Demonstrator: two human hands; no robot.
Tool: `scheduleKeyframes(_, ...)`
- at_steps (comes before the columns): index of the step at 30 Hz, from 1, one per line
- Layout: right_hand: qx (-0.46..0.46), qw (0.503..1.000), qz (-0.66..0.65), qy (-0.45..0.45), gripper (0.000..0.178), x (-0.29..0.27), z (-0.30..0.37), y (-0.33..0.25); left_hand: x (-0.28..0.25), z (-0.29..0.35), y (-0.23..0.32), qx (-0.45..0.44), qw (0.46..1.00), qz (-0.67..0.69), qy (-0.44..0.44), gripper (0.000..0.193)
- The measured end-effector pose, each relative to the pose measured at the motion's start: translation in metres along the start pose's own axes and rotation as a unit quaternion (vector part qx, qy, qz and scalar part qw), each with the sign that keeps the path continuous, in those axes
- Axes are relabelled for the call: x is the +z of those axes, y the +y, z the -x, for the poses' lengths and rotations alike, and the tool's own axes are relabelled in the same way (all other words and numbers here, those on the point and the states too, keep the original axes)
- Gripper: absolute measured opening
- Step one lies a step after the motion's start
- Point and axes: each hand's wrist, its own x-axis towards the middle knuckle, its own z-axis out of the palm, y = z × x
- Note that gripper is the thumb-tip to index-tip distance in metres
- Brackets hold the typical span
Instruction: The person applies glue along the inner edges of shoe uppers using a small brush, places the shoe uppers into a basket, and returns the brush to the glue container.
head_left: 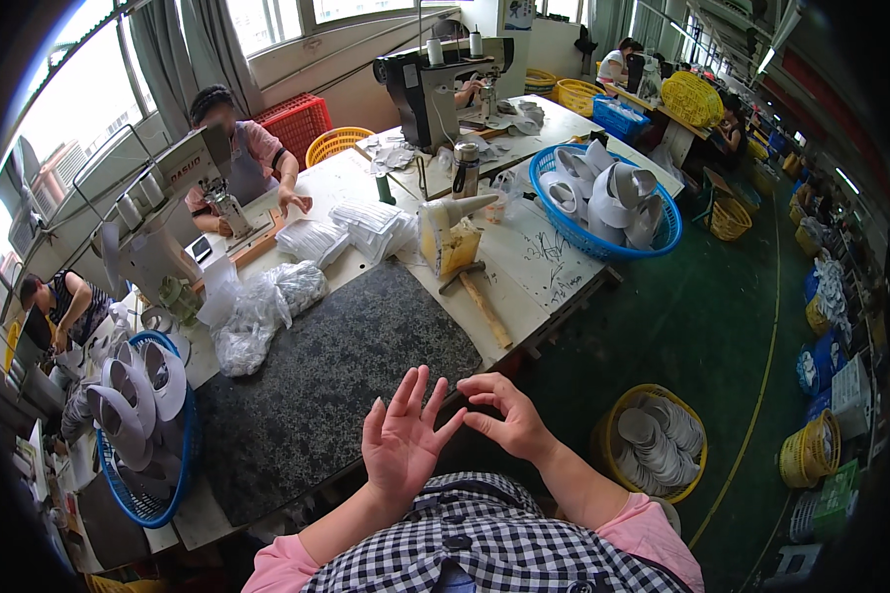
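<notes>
Both hands are raised in front of my checked apron, near the edge of a dark speckled slab [311, 395]. My left hand [402, 453] is open, palm up, its fingers spread and holding nothing. Close beside it my right hand [512, 420] has bent fingers, with a gap between thumb and forefinger. Its thumb tip is at the left little finger; I cannot tell whether they touch. Nothing shows in the right hand. Beyond the slab lie a wooden-handled hammer [485, 308] and a yellowed glue container [447, 247] with a pale cone-shaped piece on top.
Blue baskets [677, 232] [193, 450] of curved white pieces flank the table. A yellow basket [700, 465] with similar pieces stands on the floor at right. Crumpled plastic bags [257, 316] and white stacks [371, 227] lie across. A co-worker [257, 158] sits at a sewing machine.
</notes>
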Motion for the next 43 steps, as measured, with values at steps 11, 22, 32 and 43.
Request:
scheduleKeyframes(11, 0.185, 0.948, -0.26, 0.011, 0.025, -0.01, 0.006, 0.022, 0.005, 0.002, 0.002, -0.063, 0.997, 0.038, -0.024, 0.062)
scheduleKeyframes(22, 0.071, 0.972, -0.22, -0.037, 0.056, 0.038, 0.0, 0.009, 0.011, 0.011, 0.005, -0.075, 0.987, 0.142, 0.019, 0.055)
scheduleKeyframes(32, 0.195, 0.952, -0.234, -0.015, 0.018, 0.026, 0.001, 0.013, 0.006, 0.019, 0.009, -0.099, 0.991, 0.086, 0.005, 0.043)
scheduleKeyframes(43, 0.215, 0.917, -0.334, -0.01, 0.046, 0.025, 0.0, 0.012, -0.001, 0.017, 0.003, -0.097, 0.989, 0.027, -0.106, 0.046)
